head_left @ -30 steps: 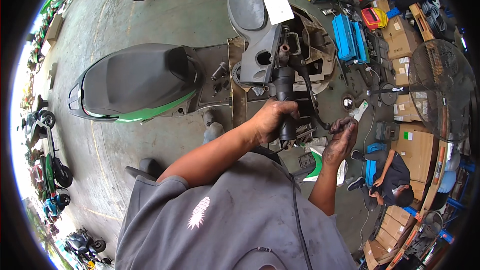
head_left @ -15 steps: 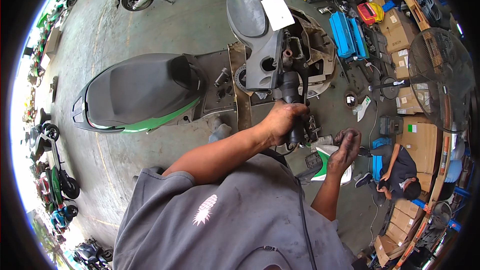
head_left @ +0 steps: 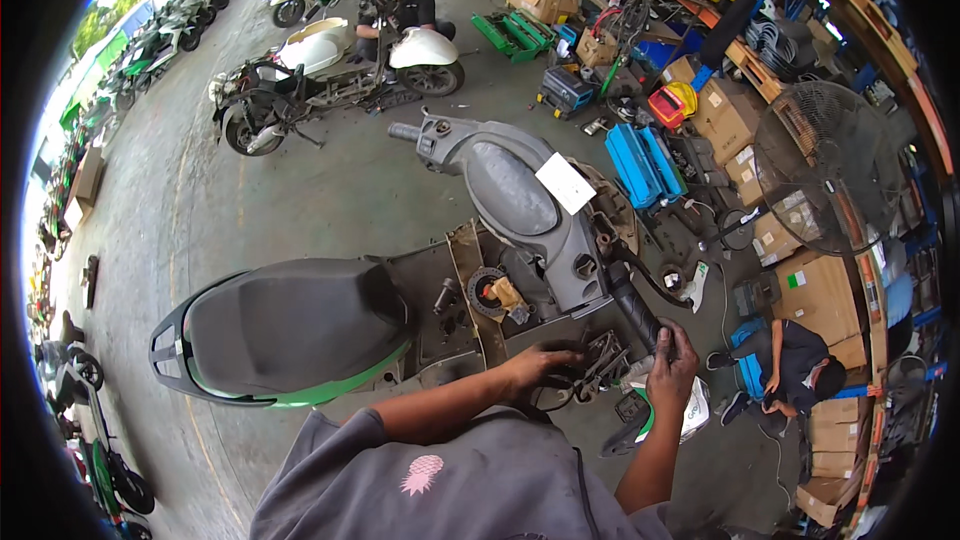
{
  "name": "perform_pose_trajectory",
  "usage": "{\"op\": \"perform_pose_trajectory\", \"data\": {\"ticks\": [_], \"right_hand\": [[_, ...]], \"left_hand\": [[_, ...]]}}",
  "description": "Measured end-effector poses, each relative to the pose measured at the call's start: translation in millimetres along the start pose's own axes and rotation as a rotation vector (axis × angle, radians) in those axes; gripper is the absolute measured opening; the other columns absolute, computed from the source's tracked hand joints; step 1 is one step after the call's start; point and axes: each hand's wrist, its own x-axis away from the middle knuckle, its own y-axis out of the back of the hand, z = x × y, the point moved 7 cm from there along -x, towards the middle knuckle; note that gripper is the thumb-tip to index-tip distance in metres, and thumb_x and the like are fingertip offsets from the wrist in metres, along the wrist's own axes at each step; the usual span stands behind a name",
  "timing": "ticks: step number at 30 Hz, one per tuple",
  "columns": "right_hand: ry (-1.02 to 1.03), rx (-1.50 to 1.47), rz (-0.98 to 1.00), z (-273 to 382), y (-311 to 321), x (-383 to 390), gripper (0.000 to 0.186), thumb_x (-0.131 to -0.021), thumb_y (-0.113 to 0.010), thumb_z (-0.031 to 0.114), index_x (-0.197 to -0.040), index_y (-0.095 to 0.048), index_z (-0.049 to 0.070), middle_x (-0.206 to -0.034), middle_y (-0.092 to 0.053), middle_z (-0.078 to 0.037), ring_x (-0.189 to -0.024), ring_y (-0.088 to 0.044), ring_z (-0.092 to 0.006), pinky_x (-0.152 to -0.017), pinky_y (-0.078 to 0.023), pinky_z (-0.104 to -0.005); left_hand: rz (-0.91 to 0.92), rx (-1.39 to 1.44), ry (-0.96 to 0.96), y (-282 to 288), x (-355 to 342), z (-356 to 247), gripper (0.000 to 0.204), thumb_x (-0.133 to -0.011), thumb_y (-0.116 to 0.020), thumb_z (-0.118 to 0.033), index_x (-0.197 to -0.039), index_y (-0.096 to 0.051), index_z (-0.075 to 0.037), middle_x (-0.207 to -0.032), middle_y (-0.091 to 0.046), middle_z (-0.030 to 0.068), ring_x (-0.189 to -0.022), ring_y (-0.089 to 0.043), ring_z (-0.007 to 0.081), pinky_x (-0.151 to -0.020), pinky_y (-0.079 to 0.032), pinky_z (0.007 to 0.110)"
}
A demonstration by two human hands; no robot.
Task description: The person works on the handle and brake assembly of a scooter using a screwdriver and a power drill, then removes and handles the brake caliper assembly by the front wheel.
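Note:
A partly stripped scooter stands in front of me, with a black seat [head_left: 290, 325] and a grey handlebar cover [head_left: 512, 190]. A white paper sheet [head_left: 566, 183] lies on the cover. My right hand [head_left: 674, 352] is closed around the outer end of the black handlebar grip [head_left: 632, 305], below the brake lever [head_left: 655, 280]. Beside the exposed metal bracket [head_left: 602, 355], my left hand [head_left: 545, 368] has its fingers and thumb apart, with nothing visible between them. A yellowish-brown part [head_left: 507, 295] sits by a round black ring on the scooter's floor area.
One co-worker [head_left: 412, 10] crouches behind a stripped scooter at the back; another [head_left: 805, 365] sits low at right. Nearby are a blue toolbox [head_left: 643, 165], a green toolbox [head_left: 512, 35], a large fan [head_left: 828, 165], cardboard boxes [head_left: 815, 305] and a white-green panel [head_left: 692, 415].
My left hand has let go of the handlebar grip and moved down and left. My right hand has come onto the grip's end. The handlebar has turned, and the view has tilted upward.

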Motion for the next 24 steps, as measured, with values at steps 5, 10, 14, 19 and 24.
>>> {"op": "perform_pose_trajectory", "data": {"ticks": [5,10,14,19,24], "right_hand": [[-0.002,0.059,-0.202,1.6,16.3,-35.5,0.034,-0.094,-0.044,0.029,-0.107,-0.059,0.002,-0.098,-0.061,-0.02,-0.09,-0.058,-0.0351,-0.081,-0.043,-0.04],[-0.078,0.068,-0.263,10.7,3.6,-57.5,0.03,-0.094,-0.045,0.024,-0.103,-0.059,-0.001,-0.098,-0.059,-0.021,-0.091,-0.057,-0.0348,-0.081,-0.043,-0.0395],[0.054,0.128,-0.4,-1.0,24.1,-55.0,0.029,-0.092,-0.048,0.021,-0.102,-0.057,-0.006,-0.104,-0.052,-0.019,-0.093,-0.053,-0.0333,-0.081,-0.042,-0.0401],[0.037,0.111,-0.7,34.6,23.1,1.4,0.037,-0.086,-0.062,0.026,-0.113,-0.054,0.001,-0.113,-0.05,-0.019,-0.098,-0.054,-0.0307,-0.087,-0.043,-0.0399],[0.264,-0.389,-0.191,148.0,40.0,65.5,0.054,-0.079,-0.065,0.037,-0.122,-0.05,0.009,-0.119,-0.049,-0.014,-0.114,-0.046,-0.0281,-0.098,-0.035,-0.0393]], "left_hand": [[-0.206,0.182,-0.066,116.0,67.6,29.8,0.036,-0.092,-0.047,-0.015,-0.127,-0.046,-0.006,-0.123,-0.055,0.0118,-0.104,-0.057,0.0234,-0.088,-0.047,0.036],[-0.528,0.207,-0.125,209.2,154.8,17.5,0.029,-0.091,-0.045,-0.014,-0.119,-0.049,-0.006,-0.116,-0.059,0.0114,-0.1,-0.059,0.0243,-0.083,-0.048,0.035],[-0.55,0.217,-0.17,228.9,164.8,-6.9,0.024,-0.09,-0.047,-0.013,-0.113,-0.052,-0.006,-0.107,-0.062,0.0112,-0.092,-0.062,0.0237,-0.076,-0.05,0.034],[-0.459,0.135,-0.19,233.6,129.2,-17.9,0.021,-0.089,-0.048,-0.01,-0.109,-0.054,-0.005,-0.097,-0.063,0.011,-0.08,-0.063,0.0233,-0.07,-0.051,0.033],[-0.279,-0.005,0.013,232.0,98.7,-0.6,0.026,-0.086,-0.05,-0.014,-0.11,-0.054,-0.005,-0.093,-0.062,0.009,-0.079,-0.062,0.0225,-0.071,-0.05,0.034]]}}
